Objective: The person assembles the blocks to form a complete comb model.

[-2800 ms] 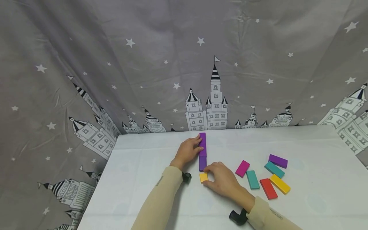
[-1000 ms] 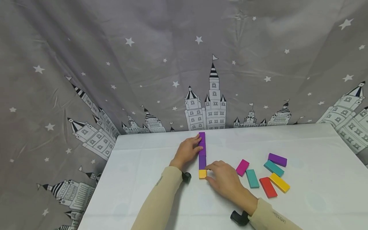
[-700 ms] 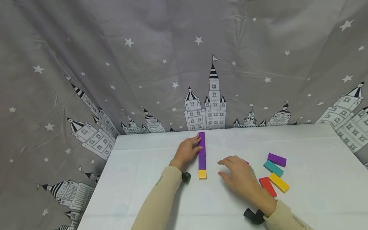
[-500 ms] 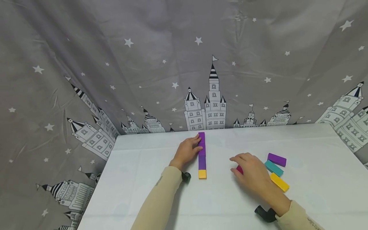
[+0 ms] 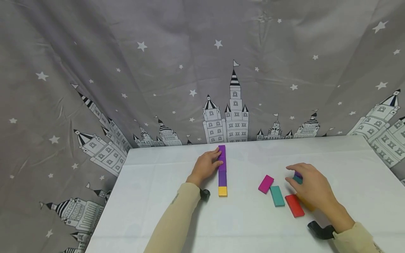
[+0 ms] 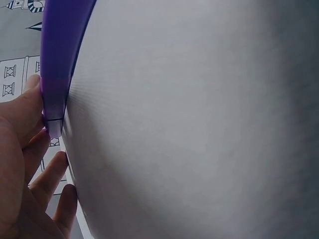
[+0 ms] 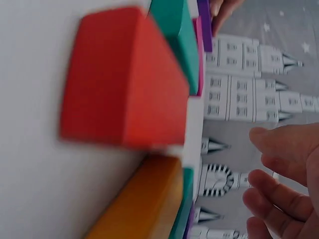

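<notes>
My left hand [image 5: 207, 167] rests its thumb and fingertips against the left side of a straight row of purple blocks [image 5: 223, 177]. In the left wrist view the thumb and fingers touch the far part of the purple row [image 6: 65, 55]. A yellow block [image 5: 223, 191] sits at the row's near end, flush with it. My right hand [image 5: 314, 186] hovers over loose blocks at the right, thumb and index finger apart with nothing between them. It partly covers a purple block [image 5: 297, 174], a teal block [image 5: 297, 179] and another yellow block [image 5: 306, 203].
Left of the right hand lie a magenta block [image 5: 265, 184], a teal block [image 5: 277, 196] and a red block [image 5: 294, 206]. A white cloth covers the table [image 5: 250, 225]. Behind it hangs a grey curtain [image 5: 269, 88] with castles and stars.
The yellow block was slid forward against the purple row and let go. My right hand then moved right, over the loose blocks. The left hand stayed put.
</notes>
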The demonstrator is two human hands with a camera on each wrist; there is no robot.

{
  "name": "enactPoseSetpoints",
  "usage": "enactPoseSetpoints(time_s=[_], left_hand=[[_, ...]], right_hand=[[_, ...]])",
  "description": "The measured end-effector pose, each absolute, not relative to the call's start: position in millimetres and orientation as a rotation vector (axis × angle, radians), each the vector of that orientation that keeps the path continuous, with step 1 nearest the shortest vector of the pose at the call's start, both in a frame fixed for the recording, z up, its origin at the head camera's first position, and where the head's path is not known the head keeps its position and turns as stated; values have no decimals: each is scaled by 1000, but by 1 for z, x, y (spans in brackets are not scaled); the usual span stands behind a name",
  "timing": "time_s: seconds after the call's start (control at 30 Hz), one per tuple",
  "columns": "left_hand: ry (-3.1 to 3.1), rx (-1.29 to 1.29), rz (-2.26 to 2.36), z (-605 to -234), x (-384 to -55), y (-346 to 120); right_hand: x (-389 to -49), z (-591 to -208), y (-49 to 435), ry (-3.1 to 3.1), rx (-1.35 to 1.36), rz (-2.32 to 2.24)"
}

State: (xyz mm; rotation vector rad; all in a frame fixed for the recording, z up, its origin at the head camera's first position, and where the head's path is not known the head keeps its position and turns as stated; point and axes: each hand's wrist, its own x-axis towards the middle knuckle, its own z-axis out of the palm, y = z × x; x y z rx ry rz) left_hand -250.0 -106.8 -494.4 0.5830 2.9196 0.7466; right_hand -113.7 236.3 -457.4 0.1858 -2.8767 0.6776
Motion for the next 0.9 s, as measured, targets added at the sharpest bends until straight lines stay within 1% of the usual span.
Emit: enactPoseSetpoints(time_s=[0.4,0.67,0.9], left_hand=[[2918,580,732,-495,-249,-107],[2917,583,742,-493,-249,-107],[2924,598,745,-493,-249,-106]], right_hand=[[-104,-468,271,-2884,104,754],[-108,-479,285,-2893,55,779],[-114,-484,296,-2920,90,749]])
